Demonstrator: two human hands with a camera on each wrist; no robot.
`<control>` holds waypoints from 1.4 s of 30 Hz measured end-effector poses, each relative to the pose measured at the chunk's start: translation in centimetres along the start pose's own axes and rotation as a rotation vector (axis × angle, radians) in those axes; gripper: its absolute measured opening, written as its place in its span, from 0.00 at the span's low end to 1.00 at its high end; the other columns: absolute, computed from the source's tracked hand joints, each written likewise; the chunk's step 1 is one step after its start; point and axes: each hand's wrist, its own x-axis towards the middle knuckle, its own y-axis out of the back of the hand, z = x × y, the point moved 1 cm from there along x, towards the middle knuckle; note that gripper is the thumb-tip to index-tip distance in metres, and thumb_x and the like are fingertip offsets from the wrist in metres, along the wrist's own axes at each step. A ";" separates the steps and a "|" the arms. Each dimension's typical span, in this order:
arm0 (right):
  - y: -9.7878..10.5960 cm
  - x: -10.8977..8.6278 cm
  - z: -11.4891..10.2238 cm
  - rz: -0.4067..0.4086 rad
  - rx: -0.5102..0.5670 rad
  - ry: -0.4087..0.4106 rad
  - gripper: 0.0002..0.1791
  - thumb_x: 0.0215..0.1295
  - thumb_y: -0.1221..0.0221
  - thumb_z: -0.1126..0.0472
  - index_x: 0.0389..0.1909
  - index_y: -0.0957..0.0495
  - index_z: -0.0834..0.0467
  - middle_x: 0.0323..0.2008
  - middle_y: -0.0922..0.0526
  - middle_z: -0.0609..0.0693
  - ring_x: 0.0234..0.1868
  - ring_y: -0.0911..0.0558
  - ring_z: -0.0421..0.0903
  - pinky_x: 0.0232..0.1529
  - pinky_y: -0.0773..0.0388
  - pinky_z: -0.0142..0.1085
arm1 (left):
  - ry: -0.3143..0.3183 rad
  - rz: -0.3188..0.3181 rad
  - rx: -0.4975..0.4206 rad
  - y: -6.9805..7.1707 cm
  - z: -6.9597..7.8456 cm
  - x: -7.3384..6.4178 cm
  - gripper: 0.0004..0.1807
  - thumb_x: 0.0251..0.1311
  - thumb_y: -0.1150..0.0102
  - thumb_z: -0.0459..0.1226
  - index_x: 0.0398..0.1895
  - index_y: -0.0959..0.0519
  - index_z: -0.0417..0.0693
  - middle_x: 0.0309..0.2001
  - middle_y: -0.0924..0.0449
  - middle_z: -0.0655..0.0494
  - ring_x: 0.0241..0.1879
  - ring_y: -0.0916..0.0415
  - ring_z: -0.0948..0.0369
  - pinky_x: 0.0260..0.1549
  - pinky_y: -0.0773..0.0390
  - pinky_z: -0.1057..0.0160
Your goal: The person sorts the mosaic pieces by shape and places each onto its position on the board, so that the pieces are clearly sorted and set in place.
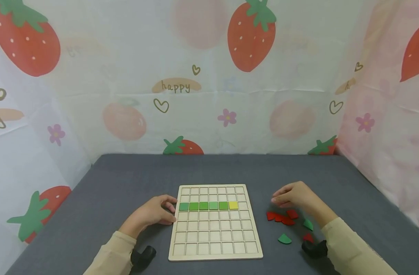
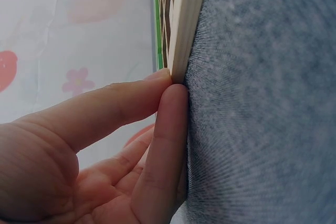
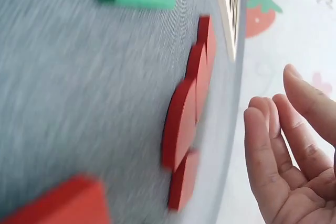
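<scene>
A wooden grid board [image 1: 212,256] lies on the dark tabletop, with a row of several green square tiles [image 1: 204,206] and one yellow tile [image 1: 233,205] at the row's right end. My left hand [image 1: 156,211] rests at the board's left side, thumb and fingertips touching its edge [image 2: 181,51]. Right of the board, my right hand [image 1: 295,195] hovers over the table with loosely bent fingers and nothing in them. Just below it in the head view lie several red pieces [image 1: 279,219], some with a curved side. The right wrist view shows these red pieces [image 3: 181,129] beside the hand.
Two green quarter-round pieces [image 1: 284,239] and a separate red piece [image 1: 308,237] lie nearer the right sleeve. A black wrist strap part [image 1: 314,249] hangs close to that red piece. A cloth printed with strawberries [image 1: 251,36] stands behind the table and along its sides.
</scene>
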 end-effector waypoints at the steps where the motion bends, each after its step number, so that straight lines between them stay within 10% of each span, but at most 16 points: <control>1: 0.2 -0.1 0.2 0.002 -0.002 -0.001 0.21 0.57 0.29 0.58 0.47 0.17 0.68 0.40 0.12 0.52 0.41 0.12 0.48 0.47 0.15 0.43 | -0.004 0.000 0.003 0.0 -0.1 0.0 0.34 0.50 0.32 0.23 0.64 0.31 0.31 0.39 0.26 0.47 0.33 0.22 0.60 0.35 0.16 0.59; 42: 3.6 -0.6 3.5 -0.024 -0.204 -0.080 0.16 0.49 0.25 0.64 0.39 0.13 0.66 0.43 0.13 0.61 0.32 0.14 0.40 0.39 0.16 0.38 | 0.016 0.035 -0.017 -0.2 0.1 -0.2 0.33 0.49 0.32 0.21 0.62 0.28 0.33 0.37 0.26 0.48 0.31 0.23 0.59 0.33 0.16 0.60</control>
